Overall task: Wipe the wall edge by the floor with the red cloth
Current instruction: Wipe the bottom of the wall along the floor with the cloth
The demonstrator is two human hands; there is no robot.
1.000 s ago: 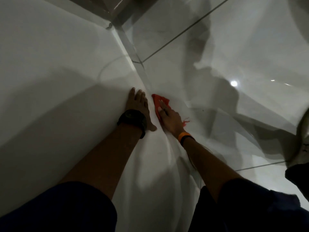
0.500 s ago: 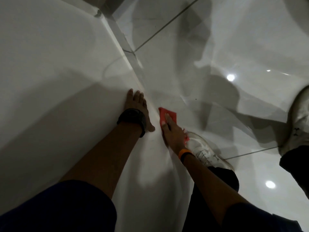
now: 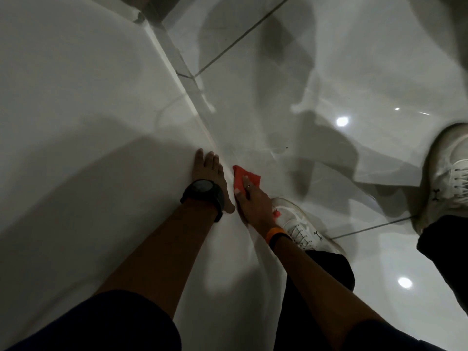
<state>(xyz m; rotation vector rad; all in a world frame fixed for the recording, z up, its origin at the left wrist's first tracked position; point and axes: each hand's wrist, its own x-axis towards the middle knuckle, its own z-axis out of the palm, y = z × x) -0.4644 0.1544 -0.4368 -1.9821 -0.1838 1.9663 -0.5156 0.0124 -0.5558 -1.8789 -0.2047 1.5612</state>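
- The right hand [image 3: 249, 202], at centre frame, presses the red cloth [image 3: 244, 180] flat under spread fingers; it pins the cloth down, not clenched around it.
- The cloth lies at the wall edge [image 3: 202, 117], the seam running from upper centre down to mid-frame, just where the wall [image 3: 76, 110] meets the glossy tiled floor [image 3: 278, 84].
- Against a second ago, the cloth has come back along the seam toward the person, and is bunched less narrowly, showing a broader red patch.
- The left hand [image 3: 209, 171] stays flat and open on the wall, holding nothing, bracing beside the cloth.
- A white shoe [image 3: 301, 228] has come into view just behind the right wrist, another shoe [image 3: 445, 178] at right edge: the body has shifted.
- Judgement: the wipe is mid-stroke, working backward; the seam nearer the person looks yet to be covered.
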